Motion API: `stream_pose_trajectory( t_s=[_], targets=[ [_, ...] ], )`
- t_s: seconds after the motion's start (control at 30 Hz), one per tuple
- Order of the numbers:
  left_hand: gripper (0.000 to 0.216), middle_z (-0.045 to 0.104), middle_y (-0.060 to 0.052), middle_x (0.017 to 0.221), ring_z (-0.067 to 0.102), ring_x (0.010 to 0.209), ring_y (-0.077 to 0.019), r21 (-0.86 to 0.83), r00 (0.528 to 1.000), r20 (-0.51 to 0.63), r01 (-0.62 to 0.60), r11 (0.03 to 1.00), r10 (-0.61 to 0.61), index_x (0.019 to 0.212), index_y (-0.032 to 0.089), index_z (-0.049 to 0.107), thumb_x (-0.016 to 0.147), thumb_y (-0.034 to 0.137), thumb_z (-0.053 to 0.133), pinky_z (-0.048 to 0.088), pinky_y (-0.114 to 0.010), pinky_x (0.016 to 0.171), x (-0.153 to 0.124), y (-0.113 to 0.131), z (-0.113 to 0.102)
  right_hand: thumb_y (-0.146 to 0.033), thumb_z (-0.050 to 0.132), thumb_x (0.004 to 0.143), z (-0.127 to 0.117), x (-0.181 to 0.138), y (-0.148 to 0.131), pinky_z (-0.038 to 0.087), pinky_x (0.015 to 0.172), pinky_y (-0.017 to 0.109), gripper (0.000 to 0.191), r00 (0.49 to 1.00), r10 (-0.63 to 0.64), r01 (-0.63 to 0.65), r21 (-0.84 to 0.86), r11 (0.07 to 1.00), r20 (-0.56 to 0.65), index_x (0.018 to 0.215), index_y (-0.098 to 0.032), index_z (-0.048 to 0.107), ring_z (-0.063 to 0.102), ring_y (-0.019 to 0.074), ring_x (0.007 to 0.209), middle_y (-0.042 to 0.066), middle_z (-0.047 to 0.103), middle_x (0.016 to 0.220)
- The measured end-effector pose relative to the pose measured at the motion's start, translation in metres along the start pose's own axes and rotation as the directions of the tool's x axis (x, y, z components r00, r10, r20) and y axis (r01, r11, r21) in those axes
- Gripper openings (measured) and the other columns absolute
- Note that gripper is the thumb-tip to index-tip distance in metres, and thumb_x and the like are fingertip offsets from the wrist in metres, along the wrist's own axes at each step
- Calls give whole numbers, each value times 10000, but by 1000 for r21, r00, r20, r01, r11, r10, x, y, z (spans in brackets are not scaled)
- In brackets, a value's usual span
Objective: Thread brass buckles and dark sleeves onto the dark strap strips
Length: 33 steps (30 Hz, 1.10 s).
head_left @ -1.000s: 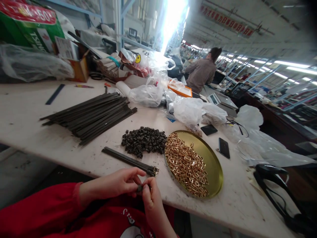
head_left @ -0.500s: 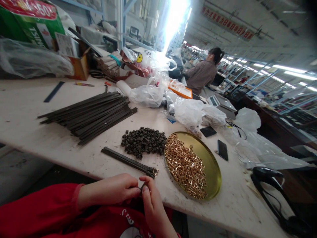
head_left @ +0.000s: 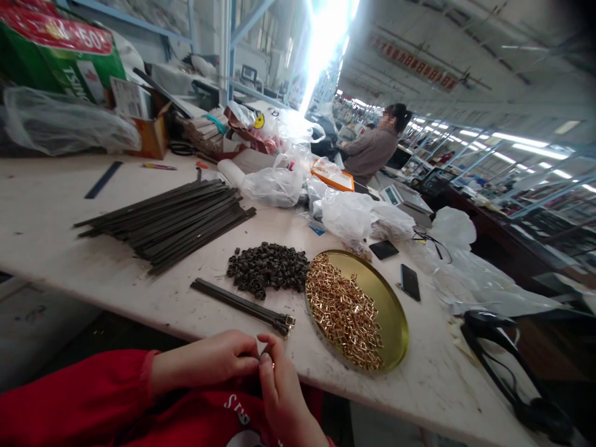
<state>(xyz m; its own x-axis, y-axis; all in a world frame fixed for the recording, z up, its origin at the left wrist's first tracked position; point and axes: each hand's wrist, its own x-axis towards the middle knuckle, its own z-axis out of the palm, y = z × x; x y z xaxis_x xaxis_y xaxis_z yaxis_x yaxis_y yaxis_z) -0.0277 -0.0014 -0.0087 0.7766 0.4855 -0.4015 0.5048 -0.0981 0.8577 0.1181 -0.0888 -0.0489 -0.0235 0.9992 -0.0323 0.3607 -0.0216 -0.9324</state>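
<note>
My left hand [head_left: 216, 359] and my right hand [head_left: 284, 388] meet at the table's front edge, fingers closed and pinching together. What lies between them is mostly covered by the fingers; a small gold glint shows by my right fingertips. Just beyond my hands, a short bundle of dark straps [head_left: 237, 304] lies on the table, with gold square buckles [head_left: 289, 321] at its right end. Behind it is a heap of small dark loops [head_left: 267, 270]. To the right, many gold buckles [head_left: 342, 316] fill part of a round gold tray [head_left: 395, 323].
A spread of long dark strips [head_left: 172, 217] lies at left, near a dark ruler [head_left: 103, 180]. Plastic bags [head_left: 344, 214] crowd the back. Right of the tray are a phone [head_left: 410, 282] and black headphones [head_left: 507, 372]. A person [head_left: 372, 146] is in the background.
The view has shifted slightly. My hands stay together with small finger movements; a gold glint now shows at my right fingers, where a dark bit showed before.
</note>
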Motion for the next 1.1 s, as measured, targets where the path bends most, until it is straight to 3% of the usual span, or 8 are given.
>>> stream_pose_trajectory(
  t_s=[0.2, 0.3, 0.4, 0.53, 0.63, 0.83, 0.97, 1.1],
  targets=[
    [258, 633, -7, 688, 534, 606, -148, 338, 988, -121, -49, 940, 96, 767, 168, 644, 828, 315, 442, 316, -215, 511, 2, 6, -27, -357, 419, 882, -20, 10, -7, 449, 708, 265, 224, 1000, 22, -21, 127, 992, -8, 988, -195, 530, 577, 164, 802, 34, 621, 878],
    [189, 640, -26, 756, 570, 679, -176, 592, 939, -273, -8, 806, 210, 820, 179, 628, 845, 279, 471, 356, -240, 560, 20, -7, -30, -320, 449, 869, -30, 27, 2, 444, 710, 304, 171, 997, -13, 2, -144, 990, -75, 911, -190, 552, 578, 186, 774, 45, 628, 828],
    [139, 624, -50, 834, 567, 779, -201, 772, 862, -320, -3, 636, 393, 825, 182, 619, 852, 180, 483, 401, -289, 672, 45, -30, -21, -288, 430, 868, -32, 46, 26, 437, 750, 383, 187, 973, -125, 15, -488, 873, -192, 853, -191, 588, 571, 241, 823, 82, 619, 852],
    [119, 615, -25, 897, 546, 843, -184, 824, 800, -308, -47, 565, 515, 835, 214, 606, 868, 218, 492, 409, -301, 765, 59, -47, -32, -268, 365, 894, -24, 62, 67, 468, 803, 401, 280, 927, -292, 88, -618, 781, -236, 1044, -185, 586, 585, 255, 937, 114, 638, 990],
    [208, 607, -15, 853, 554, 845, -156, 787, 775, -492, 202, 583, 397, 799, 210, 597, 905, 257, 425, 410, -268, 798, 60, -47, -83, -341, 436, 873, -19, 64, 88, 479, 830, 417, 327, 899, -378, 135, -684, 717, -219, 1135, -190, 561, 587, 272, 994, 117, 642, 1065],
    [169, 601, -122, 886, 589, 829, -219, 526, 564, -812, 595, 608, 151, 863, 75, 584, 876, 131, 425, 461, -352, 715, 81, -63, -193, -394, 500, 839, -19, 65, 96, 496, 824, 433, 348, 883, -415, 141, -721, 678, -218, 1117, -200, 580, 602, 284, 985, 106, 659, 1053],
    [132, 604, -96, 927, 586, 876, -227, 483, 534, -837, 618, 621, 120, 911, 101, 566, 842, 194, 501, 471, -373, 752, 84, -73, -198, -378, 499, 841, -20, 62, 85, 496, 829, 427, 329, 907, -356, 121, -675, 728, -223, 1107, -203, 581, 599, 274, 985, 104, 655, 1050],
    [185, 596, -169, 950, 587, 919, -284, 497, 565, -812, 535, 683, 147, 943, 82, 550, 819, 149, 429, 462, -389, 783, 70, -59, -182, -336, 451, 869, -28, 61, 71, 484, 860, 389, 304, 909, -298, 86, -567, 819, -292, 1122, -201, 551, 577, 240, 1024, 98, 627, 1084]
  ],
)
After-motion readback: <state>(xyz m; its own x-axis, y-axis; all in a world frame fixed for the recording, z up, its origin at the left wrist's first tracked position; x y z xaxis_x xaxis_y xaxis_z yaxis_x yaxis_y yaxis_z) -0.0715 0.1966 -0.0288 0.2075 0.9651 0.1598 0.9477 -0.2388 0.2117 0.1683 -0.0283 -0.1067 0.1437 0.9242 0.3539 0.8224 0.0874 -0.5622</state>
